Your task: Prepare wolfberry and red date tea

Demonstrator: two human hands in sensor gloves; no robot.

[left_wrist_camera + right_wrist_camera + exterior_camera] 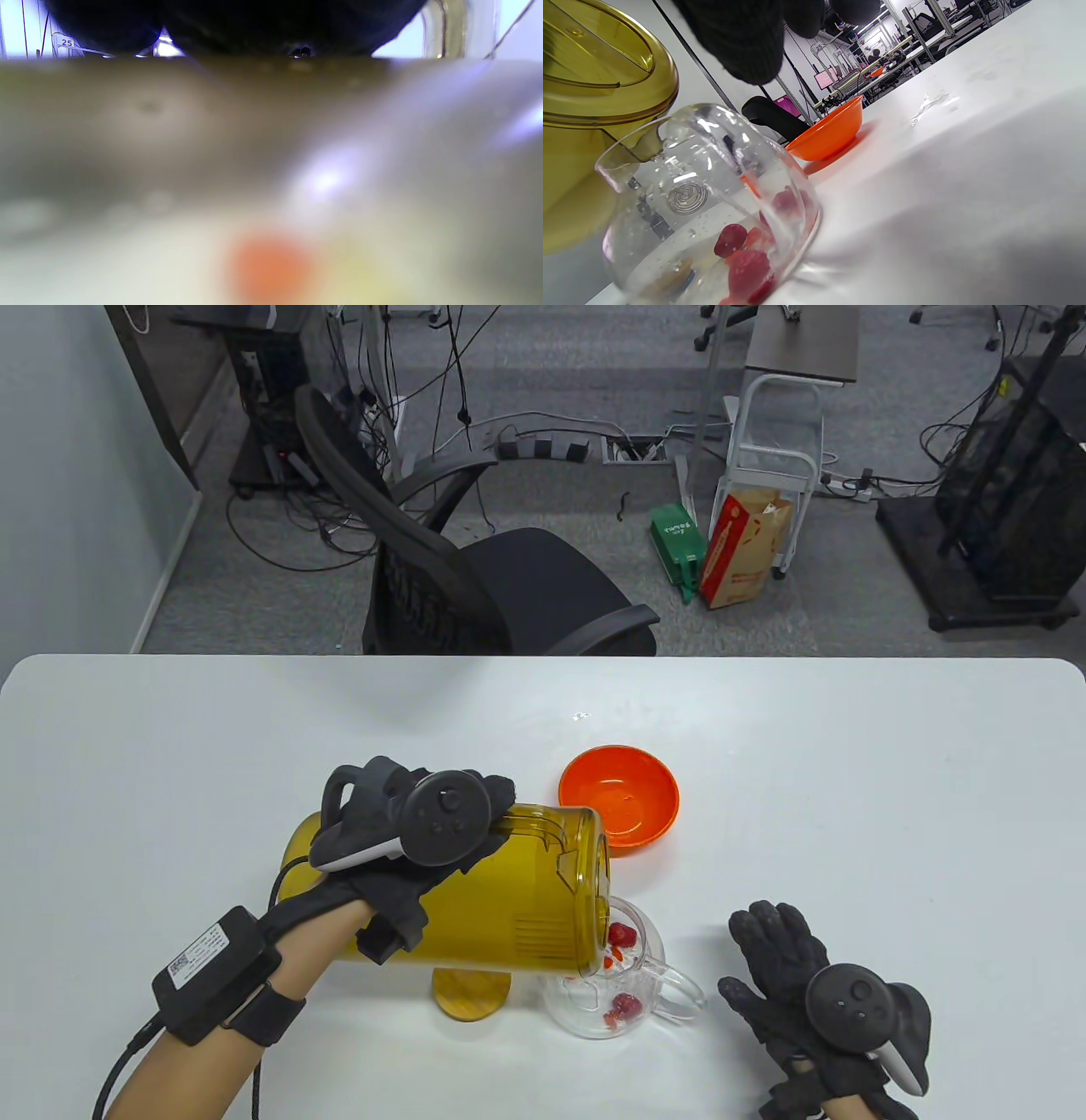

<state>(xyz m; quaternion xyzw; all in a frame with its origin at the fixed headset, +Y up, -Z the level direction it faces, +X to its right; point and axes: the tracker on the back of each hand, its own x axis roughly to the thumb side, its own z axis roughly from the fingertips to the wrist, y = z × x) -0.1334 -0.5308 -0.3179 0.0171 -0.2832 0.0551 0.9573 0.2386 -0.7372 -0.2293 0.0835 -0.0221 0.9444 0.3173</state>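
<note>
My left hand (407,848) grips a yellow see-through pitcher (501,899) and holds it tipped on its side, its mouth over a clear glass teapot (632,984). The teapot holds water with red dates (626,1008) and small red berries floating in it; it shows close up in the right wrist view (704,203) under the pitcher's rim (606,80). My right hand (789,976) lies flat on the table just right of the teapot's handle, holding nothing. The left wrist view is filled by the blurred pitcher wall (212,127).
An empty orange bowl (619,797) stands just behind the teapot. A round wooden lid (473,993) lies on the table under the pitcher. A black office chair (475,585) stands beyond the table's far edge.
</note>
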